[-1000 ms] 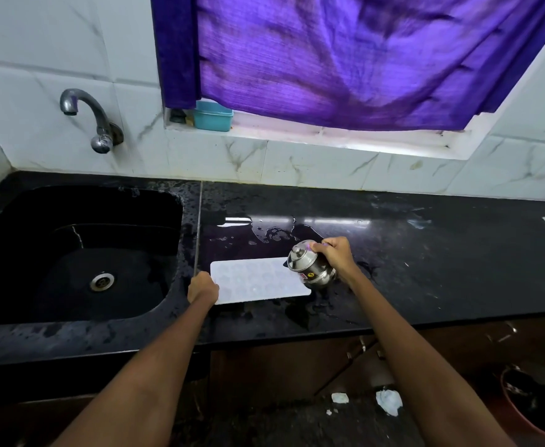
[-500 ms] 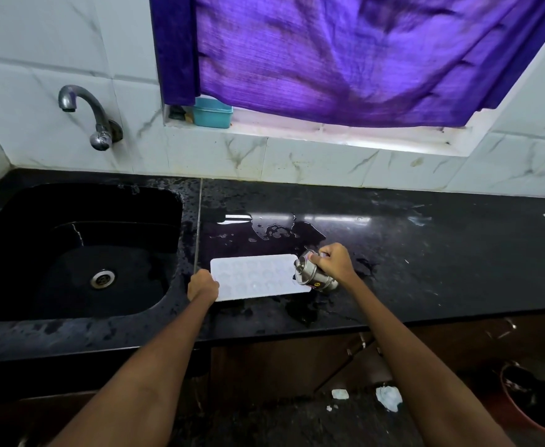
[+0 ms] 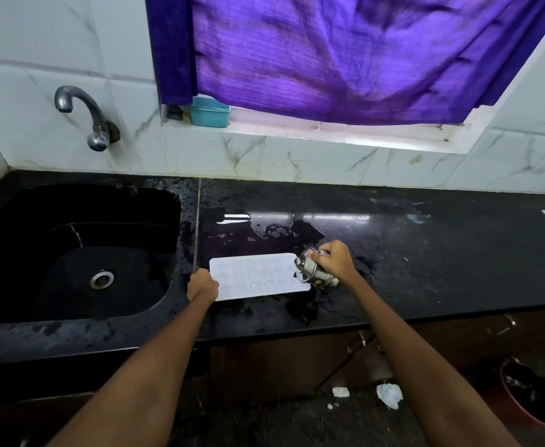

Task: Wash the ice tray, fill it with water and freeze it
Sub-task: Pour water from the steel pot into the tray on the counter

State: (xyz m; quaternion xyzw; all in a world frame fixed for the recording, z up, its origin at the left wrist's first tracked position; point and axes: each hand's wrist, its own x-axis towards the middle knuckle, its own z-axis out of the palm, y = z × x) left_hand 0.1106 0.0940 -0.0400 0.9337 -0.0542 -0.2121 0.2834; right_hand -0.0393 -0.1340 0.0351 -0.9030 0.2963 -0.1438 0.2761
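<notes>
A white ice tray lies flat on the wet black counter, just right of the sink. My left hand grips the tray's left end. My right hand holds a small steel cup, tipped to the left with its mouth over the tray's right end.
A black sink with a steel drain lies at the left, under a wall tap. A teal box sits on the window ledge below a purple curtain. Water pools on the counter behind the tray. A brown bin stands on the floor at the right.
My right hand has tipped the steel cup further over and lowered it toward the tray's right end. My left hand and the tray have stayed in place.
</notes>
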